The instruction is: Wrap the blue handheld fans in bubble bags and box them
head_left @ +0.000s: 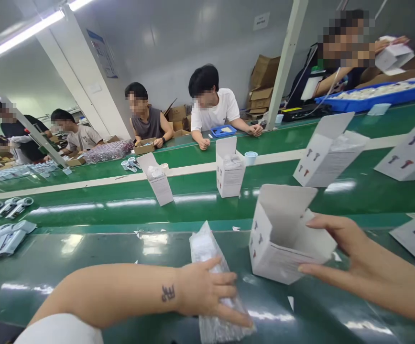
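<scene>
A clear bubble-wrap pouch lies on the near work surface, its contents not clear to me. Across it my left hand rests palm down, fingers spread apart, its thumb out of sight. To the right stands a white cardboard box with its top flap raised and its inside visible, small pictures printed on its side. My right hand grips this box by its right side, between the thumb and the fingers.
Several white boxes, one a filled box, stand on the green conveyor. Grey-white devices lie at the left. Paper scraps are scattered nearby. Co-workers sit across the line, near a blue tray of small parts.
</scene>
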`<state>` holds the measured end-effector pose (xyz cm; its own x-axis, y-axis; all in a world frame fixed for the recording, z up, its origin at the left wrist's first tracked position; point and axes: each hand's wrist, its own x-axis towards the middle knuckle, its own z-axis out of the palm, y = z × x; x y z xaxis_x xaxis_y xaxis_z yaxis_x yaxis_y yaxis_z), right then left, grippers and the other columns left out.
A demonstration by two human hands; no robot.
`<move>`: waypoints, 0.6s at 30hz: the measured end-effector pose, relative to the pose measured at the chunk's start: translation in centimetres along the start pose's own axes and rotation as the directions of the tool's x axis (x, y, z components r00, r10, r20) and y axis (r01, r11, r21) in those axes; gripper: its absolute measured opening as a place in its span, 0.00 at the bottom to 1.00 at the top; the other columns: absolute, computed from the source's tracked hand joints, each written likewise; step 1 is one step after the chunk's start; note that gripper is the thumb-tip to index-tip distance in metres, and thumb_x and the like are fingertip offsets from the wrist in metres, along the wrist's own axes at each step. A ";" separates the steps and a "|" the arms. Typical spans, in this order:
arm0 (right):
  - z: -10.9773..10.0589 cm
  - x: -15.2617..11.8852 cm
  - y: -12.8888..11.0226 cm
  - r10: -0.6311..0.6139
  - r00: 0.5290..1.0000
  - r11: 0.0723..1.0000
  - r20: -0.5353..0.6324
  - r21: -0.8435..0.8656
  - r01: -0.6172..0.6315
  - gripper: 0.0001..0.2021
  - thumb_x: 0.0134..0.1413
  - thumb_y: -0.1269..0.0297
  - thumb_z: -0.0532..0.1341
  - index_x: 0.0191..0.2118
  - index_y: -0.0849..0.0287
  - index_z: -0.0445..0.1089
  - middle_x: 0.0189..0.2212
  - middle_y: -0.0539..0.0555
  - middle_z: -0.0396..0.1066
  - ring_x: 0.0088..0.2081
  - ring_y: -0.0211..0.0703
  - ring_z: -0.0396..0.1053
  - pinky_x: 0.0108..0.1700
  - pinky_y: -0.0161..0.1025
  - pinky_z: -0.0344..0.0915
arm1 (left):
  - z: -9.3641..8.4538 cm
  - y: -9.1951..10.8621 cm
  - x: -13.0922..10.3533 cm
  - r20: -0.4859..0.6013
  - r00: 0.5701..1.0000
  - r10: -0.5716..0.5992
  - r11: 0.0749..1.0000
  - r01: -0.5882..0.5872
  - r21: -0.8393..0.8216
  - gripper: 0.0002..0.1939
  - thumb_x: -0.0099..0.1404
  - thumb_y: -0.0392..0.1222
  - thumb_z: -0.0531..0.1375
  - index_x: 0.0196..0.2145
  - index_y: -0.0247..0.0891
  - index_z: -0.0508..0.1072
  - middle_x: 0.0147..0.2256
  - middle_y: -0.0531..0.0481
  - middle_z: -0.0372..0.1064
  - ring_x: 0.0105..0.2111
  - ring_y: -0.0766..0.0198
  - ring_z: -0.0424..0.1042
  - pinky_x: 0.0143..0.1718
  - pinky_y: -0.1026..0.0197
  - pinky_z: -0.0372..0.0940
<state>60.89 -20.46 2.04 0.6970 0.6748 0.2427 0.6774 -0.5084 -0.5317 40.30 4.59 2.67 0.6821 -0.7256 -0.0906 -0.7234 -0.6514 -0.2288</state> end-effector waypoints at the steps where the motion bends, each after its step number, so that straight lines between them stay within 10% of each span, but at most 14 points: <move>1: -0.2 -0.1 -0.9 -0.030 0.996 0.999 0.078 0.048 0.026 0.31 0.44 0.40 0.62 0.52 0.44 0.55 0.55 0.58 0.64 0.52 0.57 0.69 0.49 0.44 0.71 | 0.6 1.0 0.7 0.017 1.000 0.012 1.000 -0.012 0.023 0.29 0.58 0.41 0.63 0.57 0.58 0.65 0.43 0.51 0.72 0.46 0.56 0.70 0.46 0.51 0.64; 5: -0.9 -0.8 -3.1 -0.086 0.966 0.983 0.244 0.178 0.042 0.30 0.50 0.47 0.61 0.56 0.45 0.51 0.60 0.58 0.58 0.55 0.59 0.66 0.52 0.49 0.69 | -0.3 1.4 0.1 0.015 1.000 0.014 0.997 -0.015 0.069 0.18 0.62 0.39 0.59 0.50 0.50 0.69 0.30 0.52 0.69 0.28 0.62 0.67 0.32 0.58 0.62; 9: -0.7 -1.4 -3.8 -0.142 0.952 0.941 0.269 0.334 0.046 0.32 0.49 0.50 0.64 0.58 0.45 0.51 0.59 0.57 0.60 0.52 0.57 0.69 0.48 0.48 0.72 | -6.5 1.2 -3.3 -0.211 0.930 -0.301 0.954 0.292 -0.073 0.14 0.59 0.39 0.59 0.44 0.37 0.69 0.28 0.49 0.68 0.27 0.63 0.66 0.28 0.60 0.61; 11: -0.3 -1.6 -4.4 -0.186 0.935 0.907 0.301 0.418 0.046 0.32 0.50 0.51 0.63 0.59 0.45 0.50 0.57 0.58 0.62 0.50 0.56 0.70 0.47 0.49 0.72 | -9.7 1.7 -4.6 -0.451 0.727 -0.519 0.855 0.445 -0.266 0.10 0.61 0.34 0.56 0.41 0.37 0.69 0.30 0.49 0.69 0.28 0.65 0.67 0.29 0.63 0.62; 15: 0.5 -1.7 -6.9 -0.262 0.901 0.869 0.345 0.490 0.065 0.32 0.51 0.55 0.63 0.60 0.44 0.50 0.58 0.58 0.60 0.53 0.57 0.67 0.47 0.50 0.71 | -13.5 2.0 -3.8 -0.785 0.164 -0.597 0.720 0.540 -0.436 0.07 0.63 0.30 0.55 0.38 0.37 0.69 0.30 0.54 0.68 0.26 0.70 0.66 0.29 0.67 0.61; 16: 0.7 -1.7 -7.5 -0.277 0.898 0.868 0.342 0.490 0.081 0.33 0.50 0.57 0.64 0.59 0.44 0.50 0.58 0.57 0.60 0.54 0.57 0.66 0.49 0.50 0.70 | -13.8 1.7 -3.1 -0.831 0.092 -0.549 0.720 0.557 -0.415 0.07 0.63 0.30 0.56 0.38 0.37 0.69 0.29 0.55 0.67 0.26 0.71 0.65 0.29 0.67 0.61; 18: 1.1 -1.5 -8.5 -0.287 0.898 0.871 0.333 0.482 0.100 0.34 0.48 0.58 0.65 0.59 0.45 0.50 0.56 0.57 0.62 0.54 0.58 0.65 0.50 0.51 0.69 | -14.0 0.8 -1.4 -0.882 0.125 -0.454 0.762 0.568 -0.312 0.07 0.62 0.30 0.55 0.38 0.37 0.68 0.30 0.54 0.67 0.28 0.69 0.66 0.32 0.66 0.63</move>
<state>53.78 -16.58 5.31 0.3529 0.9303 0.1003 0.5457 -0.1176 -0.8297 37.24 2.00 16.21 0.3188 0.0097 0.9478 -0.1974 -0.9773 0.0764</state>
